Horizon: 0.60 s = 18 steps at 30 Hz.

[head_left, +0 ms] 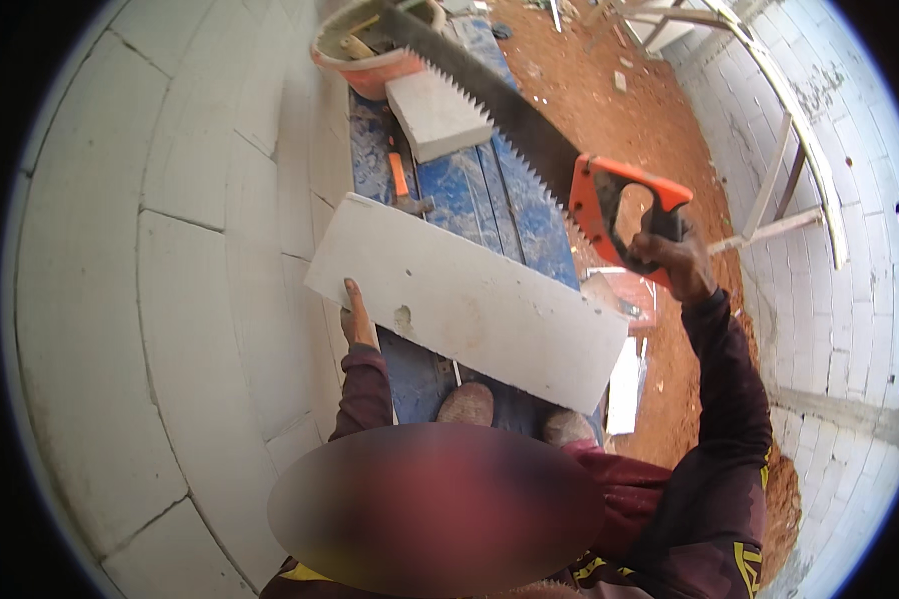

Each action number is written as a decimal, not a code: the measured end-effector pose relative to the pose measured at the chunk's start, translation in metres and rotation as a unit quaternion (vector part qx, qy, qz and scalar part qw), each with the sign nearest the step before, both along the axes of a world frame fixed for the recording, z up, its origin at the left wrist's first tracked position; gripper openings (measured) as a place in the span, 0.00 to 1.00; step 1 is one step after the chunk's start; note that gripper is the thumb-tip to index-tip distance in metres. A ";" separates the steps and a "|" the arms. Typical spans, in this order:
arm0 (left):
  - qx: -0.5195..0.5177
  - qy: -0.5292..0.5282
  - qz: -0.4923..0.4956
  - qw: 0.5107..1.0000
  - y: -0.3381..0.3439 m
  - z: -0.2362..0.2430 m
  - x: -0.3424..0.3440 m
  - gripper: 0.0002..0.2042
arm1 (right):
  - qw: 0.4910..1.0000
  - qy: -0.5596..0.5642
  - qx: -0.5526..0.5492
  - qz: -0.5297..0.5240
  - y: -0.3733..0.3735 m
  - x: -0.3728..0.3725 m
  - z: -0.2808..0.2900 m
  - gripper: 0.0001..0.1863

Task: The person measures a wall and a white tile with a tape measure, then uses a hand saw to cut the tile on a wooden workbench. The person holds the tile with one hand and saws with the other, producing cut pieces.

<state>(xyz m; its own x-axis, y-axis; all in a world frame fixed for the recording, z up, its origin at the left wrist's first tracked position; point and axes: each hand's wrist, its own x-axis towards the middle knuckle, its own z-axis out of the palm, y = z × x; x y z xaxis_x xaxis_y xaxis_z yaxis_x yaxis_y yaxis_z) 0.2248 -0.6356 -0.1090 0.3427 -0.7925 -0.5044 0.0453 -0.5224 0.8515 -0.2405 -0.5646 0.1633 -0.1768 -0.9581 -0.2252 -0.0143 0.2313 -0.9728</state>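
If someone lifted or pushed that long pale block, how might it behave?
The long pale block would probably be stiff: its long edges run straight. Its pitted face hints it could chip if knocked. Being broad and flat, it seems likelier to slide than roll.

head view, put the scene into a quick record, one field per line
left hand: thumb over the edge of the long pale block
right hand: gripping the handsaw by its orange-black handle
saw teeth: facing the block's side
surface: dusty blue platform
beyond block: orange-handled hammer, smaller block, orange bucket
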 end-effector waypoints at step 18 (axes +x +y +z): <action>-0.088 0.098 0.029 0.991 -0.001 0.036 -0.042 0.41 | 0.927 0.229 0.181 -0.233 0.117 -0.056 -0.091 0.17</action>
